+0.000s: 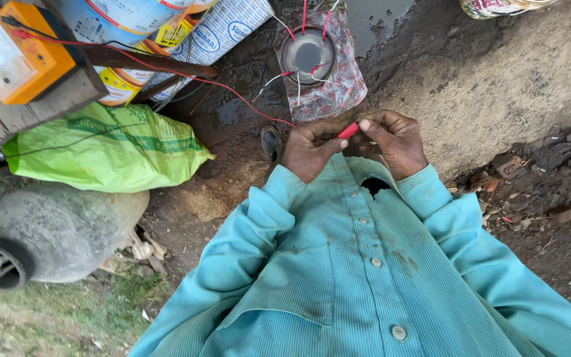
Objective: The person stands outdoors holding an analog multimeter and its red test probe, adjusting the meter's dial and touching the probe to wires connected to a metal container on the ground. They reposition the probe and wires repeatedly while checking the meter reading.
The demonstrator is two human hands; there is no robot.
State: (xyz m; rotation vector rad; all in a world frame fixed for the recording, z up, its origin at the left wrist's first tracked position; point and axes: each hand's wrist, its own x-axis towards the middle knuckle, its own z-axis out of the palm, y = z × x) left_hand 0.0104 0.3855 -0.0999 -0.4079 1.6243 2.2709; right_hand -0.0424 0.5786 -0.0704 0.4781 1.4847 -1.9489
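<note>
At chest, left hand, right hand, pinching red wire

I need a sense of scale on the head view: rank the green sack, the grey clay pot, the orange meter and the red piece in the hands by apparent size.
1. green sack
2. grey clay pot, close to the sack
3. orange meter
4. red piece

We see a short red tube-like piece, smooth and bright, slanting up to the right. It sits pinched between our left hand and right hand, which are curled close together just above our chest. A thin red wire runs to our left hand, trailing away up to the left over the dirt; whether it joins the piece is hidden.
</note>
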